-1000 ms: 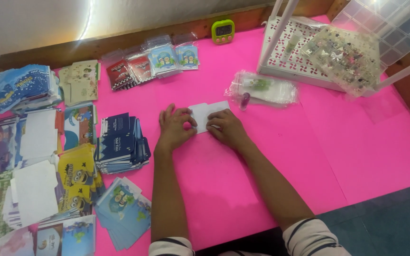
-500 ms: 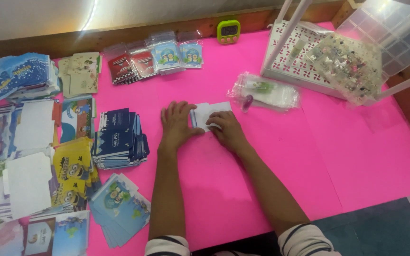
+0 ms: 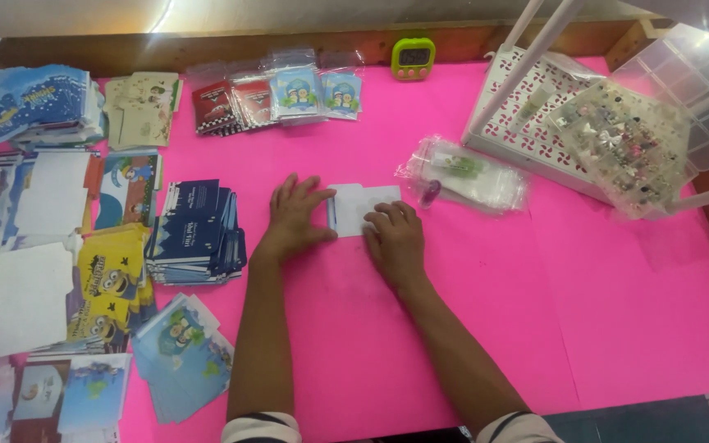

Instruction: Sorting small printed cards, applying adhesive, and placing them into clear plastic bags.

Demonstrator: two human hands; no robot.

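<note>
Pink table cover [image 3: 486,312]. Stack of dark blue cards [image 3: 197,234] just left of the hands; clear plastic bag [image 3: 465,174] just right, a white perforated tray [image 3: 535,131] beyond it. Green timer [image 3: 413,57] at the far edge. Nothing blocks the hands. Left hand [image 3: 295,217] flat, fingers spread, pressing the left edge of a small white folded card [image 3: 359,205]. Right hand [image 3: 394,239] palm down, fingertips on its lower right edge. Neither hand clenched; both press, not grasp. Card lies flat at table centre, blue strip along its left side.
</note>
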